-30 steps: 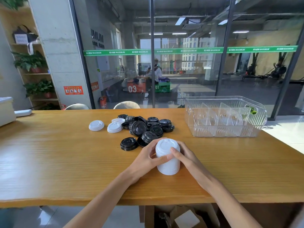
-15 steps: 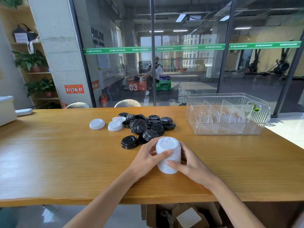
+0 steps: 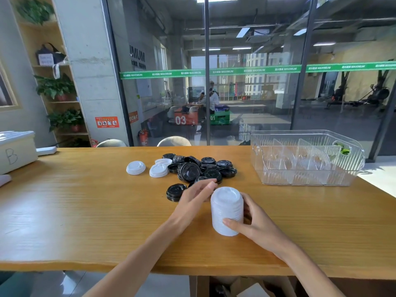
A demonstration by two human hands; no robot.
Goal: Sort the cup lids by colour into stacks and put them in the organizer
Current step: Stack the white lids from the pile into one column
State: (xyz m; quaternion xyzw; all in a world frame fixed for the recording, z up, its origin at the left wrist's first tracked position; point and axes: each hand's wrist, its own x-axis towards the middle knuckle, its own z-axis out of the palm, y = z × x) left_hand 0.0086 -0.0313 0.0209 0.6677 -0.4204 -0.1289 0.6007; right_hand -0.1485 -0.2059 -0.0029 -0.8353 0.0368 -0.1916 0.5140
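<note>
Near the table [image 3: 85, 211] edge we're holding the white lid stack [image 3: 227, 211]: right hand [image 3: 255, 221] fingers wrapped round it, left hand [image 3: 192, 198] fingers loose alongside. One-handed lift could let it buckle and spill.

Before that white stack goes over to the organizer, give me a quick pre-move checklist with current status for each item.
1. Grip on the white lid stack: right hand wraps its side, thumb in front. Ok.
2. Left hand free of the stack: fingers straight, beside the stack's top; contact cannot be told.
3. Stack alignment: lids sit nested in one even column, leaning slightly. Ok.
4. All white lids collected: three loose white lids lie left of the black lid pile. Not ok.
5. Clear organizer ready: dividers upright; no lids seen in its compartments. Ok.
6. Path to the organizer: bare table between stack and organizer. Ok.
</note>
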